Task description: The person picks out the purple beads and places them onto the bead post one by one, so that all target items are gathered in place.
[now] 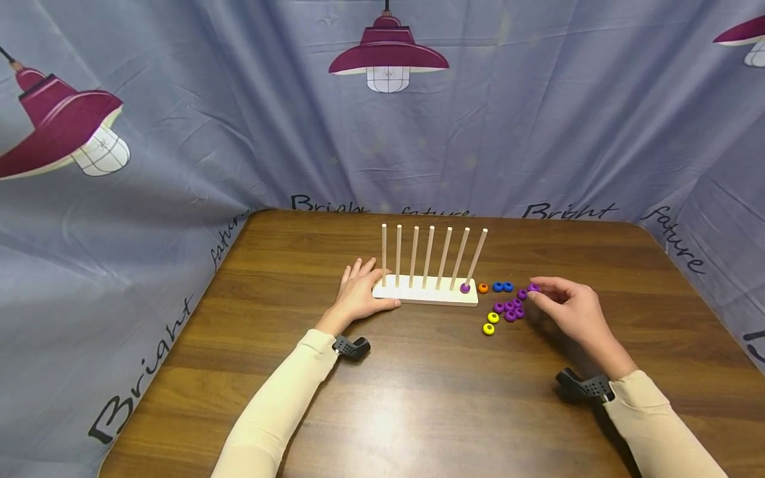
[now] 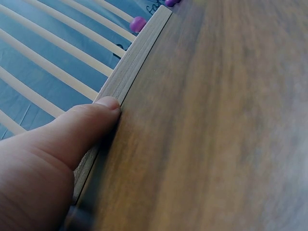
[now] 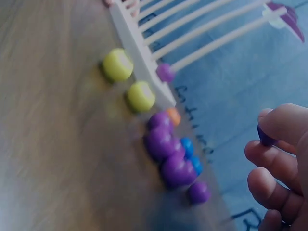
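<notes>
A pale wooden peg rack (image 1: 425, 298) has several upright pegs in a row. One purple bead (image 1: 465, 289) sits at the foot of its rightmost peg. My left hand (image 1: 358, 295) grips the rack's left end, the thumb (image 2: 91, 118) along the front edge and the fingers behind, partly hidden. Between thumb and index finger, my right hand (image 1: 570, 311) pinches another purple bead (image 3: 265, 136), held above the table to the right of the rack. Several loose purple beads (image 1: 510, 316) lie just left of that hand.
Two yellow beads (image 1: 489, 329) lie in front of the purple group. Near the rack's right end are an orange bead (image 1: 483, 288) and two blue beads (image 1: 507, 287). Behind the brown wooden table (image 1: 382, 392) hangs a printed blue-grey curtain (image 1: 287, 119).
</notes>
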A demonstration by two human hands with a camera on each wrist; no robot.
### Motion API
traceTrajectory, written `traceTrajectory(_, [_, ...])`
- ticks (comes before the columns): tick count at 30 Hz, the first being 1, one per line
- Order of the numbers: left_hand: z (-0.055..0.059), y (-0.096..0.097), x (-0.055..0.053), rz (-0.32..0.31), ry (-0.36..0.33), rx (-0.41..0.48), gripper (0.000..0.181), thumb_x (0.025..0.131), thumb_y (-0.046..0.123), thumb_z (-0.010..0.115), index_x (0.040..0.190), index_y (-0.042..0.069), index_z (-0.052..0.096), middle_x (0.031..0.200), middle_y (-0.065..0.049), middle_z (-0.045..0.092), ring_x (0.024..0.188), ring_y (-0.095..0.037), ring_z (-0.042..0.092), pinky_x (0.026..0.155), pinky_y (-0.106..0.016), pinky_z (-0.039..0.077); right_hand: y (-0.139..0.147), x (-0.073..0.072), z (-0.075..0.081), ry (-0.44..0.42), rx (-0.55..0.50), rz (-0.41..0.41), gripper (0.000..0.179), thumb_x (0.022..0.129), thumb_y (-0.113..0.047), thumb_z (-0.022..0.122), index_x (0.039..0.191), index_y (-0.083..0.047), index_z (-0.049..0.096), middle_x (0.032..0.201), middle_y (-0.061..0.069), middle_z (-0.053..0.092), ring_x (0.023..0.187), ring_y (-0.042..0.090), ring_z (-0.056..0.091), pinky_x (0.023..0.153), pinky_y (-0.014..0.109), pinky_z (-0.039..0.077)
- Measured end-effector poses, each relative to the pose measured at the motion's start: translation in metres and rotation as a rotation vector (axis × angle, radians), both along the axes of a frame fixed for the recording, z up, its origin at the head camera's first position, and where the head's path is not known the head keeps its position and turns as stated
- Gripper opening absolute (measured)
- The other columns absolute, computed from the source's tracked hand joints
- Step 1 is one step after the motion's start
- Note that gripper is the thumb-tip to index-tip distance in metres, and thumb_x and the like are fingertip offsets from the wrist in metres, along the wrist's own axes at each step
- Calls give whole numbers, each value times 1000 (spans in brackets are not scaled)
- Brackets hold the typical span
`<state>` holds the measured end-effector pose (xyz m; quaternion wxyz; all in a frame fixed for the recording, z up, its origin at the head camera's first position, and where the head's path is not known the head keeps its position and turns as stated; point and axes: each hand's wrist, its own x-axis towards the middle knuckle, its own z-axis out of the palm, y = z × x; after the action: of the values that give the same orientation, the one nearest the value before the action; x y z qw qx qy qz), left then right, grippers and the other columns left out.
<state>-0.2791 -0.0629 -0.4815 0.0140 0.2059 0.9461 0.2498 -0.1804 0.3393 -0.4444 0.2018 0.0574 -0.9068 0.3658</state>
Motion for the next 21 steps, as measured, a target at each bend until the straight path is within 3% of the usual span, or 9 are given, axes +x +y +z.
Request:
traceTrajectory(1, [0,0,0,2,1,3,75,80,57,78,143,23,58,165,-16,34,157,-44,16,128,-61,8,-2,-1,4,3,-7,11,24,88,-13,79,110,-4,77,85,-13,75,66,-9,56,57,10,46])
traceTrajectory(9, [3,1,3,-1,-2,4,74,80,57,79,143,22,59,165,-17,34,157,-44,17,128,-61,8,-20,-8,40,41,-44,100,21,88,-5,77,108,-2,76,82,-36,63,64,-8,56,55,12,45])
traceTrajectory(21, [3,-1,5,0,6,-2,75,80,58,78,143,22,58,165,-17,34,157,-45,17,128,-61,9,-43,-24,93,81,-19,172,19,88,-6,78,107,-3,77,78,-34,64,59,-6,55,50,14,42])
